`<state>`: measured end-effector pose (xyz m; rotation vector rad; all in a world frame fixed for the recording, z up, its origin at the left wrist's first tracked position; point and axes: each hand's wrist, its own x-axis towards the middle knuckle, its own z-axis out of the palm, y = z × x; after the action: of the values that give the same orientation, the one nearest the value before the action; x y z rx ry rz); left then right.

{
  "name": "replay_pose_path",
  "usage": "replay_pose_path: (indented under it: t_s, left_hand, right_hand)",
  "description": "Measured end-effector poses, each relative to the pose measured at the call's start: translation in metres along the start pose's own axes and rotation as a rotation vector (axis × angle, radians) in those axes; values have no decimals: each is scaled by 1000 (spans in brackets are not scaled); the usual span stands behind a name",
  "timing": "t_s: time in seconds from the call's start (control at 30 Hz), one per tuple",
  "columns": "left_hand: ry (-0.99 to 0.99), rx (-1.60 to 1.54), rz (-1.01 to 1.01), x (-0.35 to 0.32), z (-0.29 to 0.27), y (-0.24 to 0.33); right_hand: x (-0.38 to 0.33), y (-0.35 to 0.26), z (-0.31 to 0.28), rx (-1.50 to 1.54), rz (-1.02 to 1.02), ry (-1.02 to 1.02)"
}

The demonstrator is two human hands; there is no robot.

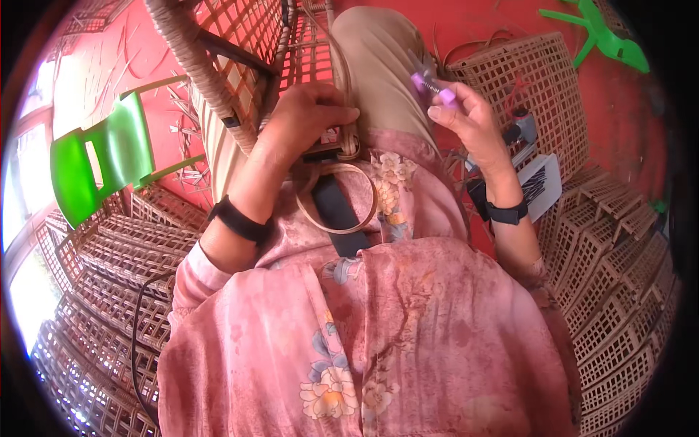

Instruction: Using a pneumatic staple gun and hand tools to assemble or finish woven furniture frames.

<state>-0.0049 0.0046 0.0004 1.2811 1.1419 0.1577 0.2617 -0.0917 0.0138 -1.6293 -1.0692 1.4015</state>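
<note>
My left hand (309, 116) is closed at the near corner of a wicker piece (237, 76) with a cane-wrapped rim, which leans across my lap; some of its fingertips are hidden. Raised over my right knee, my right hand (470, 120) grips small spring-loaded snips (435, 89) with purple handles. Their blades point up and away from me, apart from the wicker, and look blurred. A loop of cane (376, 191) lies on my lap below the left hand, around part of a dark strap (337, 207).
Stacks of woven panels stand at left (124, 247) and right (604, 240). Another woven panel (524, 80) lies beyond my right hand, near a grey-and-black power tool (520, 130). A green chair (102, 160) stands at left. Cane scraps (186, 120) litter the red floor.
</note>
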Motion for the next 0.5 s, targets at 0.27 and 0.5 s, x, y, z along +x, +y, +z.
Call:
replay_pose_path:
  t_s: [0.27, 0.5]
  left_hand:
    - [-21, -18, -66, 2, -5, -1]
    - [-13, 0, -31, 0, -3, 7]
  right_hand:
    - [12, 27, 16, 230, -57, 67]
    - [23, 50, 7, -6, -32, -101]
